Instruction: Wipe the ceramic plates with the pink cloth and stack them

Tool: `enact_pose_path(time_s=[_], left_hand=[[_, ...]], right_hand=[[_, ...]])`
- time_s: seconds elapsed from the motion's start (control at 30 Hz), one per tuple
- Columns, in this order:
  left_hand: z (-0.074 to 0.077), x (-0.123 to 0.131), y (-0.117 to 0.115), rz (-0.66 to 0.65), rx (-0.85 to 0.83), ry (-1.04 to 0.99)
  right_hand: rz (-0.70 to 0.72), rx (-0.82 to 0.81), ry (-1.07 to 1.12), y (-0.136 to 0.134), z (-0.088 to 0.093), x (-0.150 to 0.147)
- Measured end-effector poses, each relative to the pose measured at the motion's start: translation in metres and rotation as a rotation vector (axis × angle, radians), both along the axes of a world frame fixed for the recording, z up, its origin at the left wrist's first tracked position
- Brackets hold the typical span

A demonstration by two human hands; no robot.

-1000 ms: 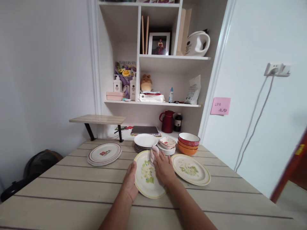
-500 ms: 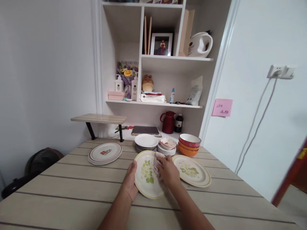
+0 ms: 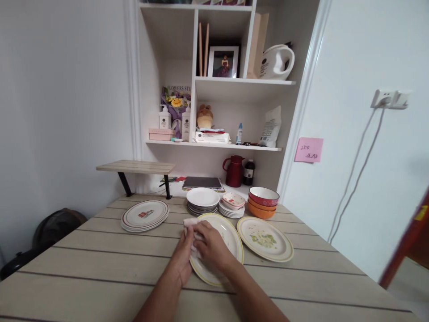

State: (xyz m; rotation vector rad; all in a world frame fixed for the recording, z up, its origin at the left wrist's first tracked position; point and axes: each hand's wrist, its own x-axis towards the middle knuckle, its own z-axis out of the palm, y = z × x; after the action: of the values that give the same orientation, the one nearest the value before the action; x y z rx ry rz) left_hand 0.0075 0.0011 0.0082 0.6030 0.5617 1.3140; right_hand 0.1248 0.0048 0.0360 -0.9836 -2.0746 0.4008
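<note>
An oval plate with a yellow rim is at the front of the table, its floral print mostly covered by my hands. My left hand grips its left edge, thumb up against the cloth. Closed around a pale pink cloth, my right hand presses at the plate's left rim, touching the left hand. The cloth is bunched and partly hidden by fingers. Just to the right lies a second floral oval plate, flat on the table.
Behind are a stack of white round plates, small dishes on saucers, and stacked red and orange bowls. Red-rimmed oval plates lie left, near a small raised shelf. A red jug stands at the back.
My right hand has moved left with the cloth, from the plate's upper right to its left rim beside my left hand. The plate has shifted slightly right and turned a little.
</note>
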Motion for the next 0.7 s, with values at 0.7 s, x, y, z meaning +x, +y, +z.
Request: enact_pose_path(time_s=[0.7], left_hand=[[0.001, 0.002, 0.001, 0.249, -0.120, 0.105]], right_hand=[[-0.593, -0.264, -0.555, -0.011, 0.004, 0.067]])
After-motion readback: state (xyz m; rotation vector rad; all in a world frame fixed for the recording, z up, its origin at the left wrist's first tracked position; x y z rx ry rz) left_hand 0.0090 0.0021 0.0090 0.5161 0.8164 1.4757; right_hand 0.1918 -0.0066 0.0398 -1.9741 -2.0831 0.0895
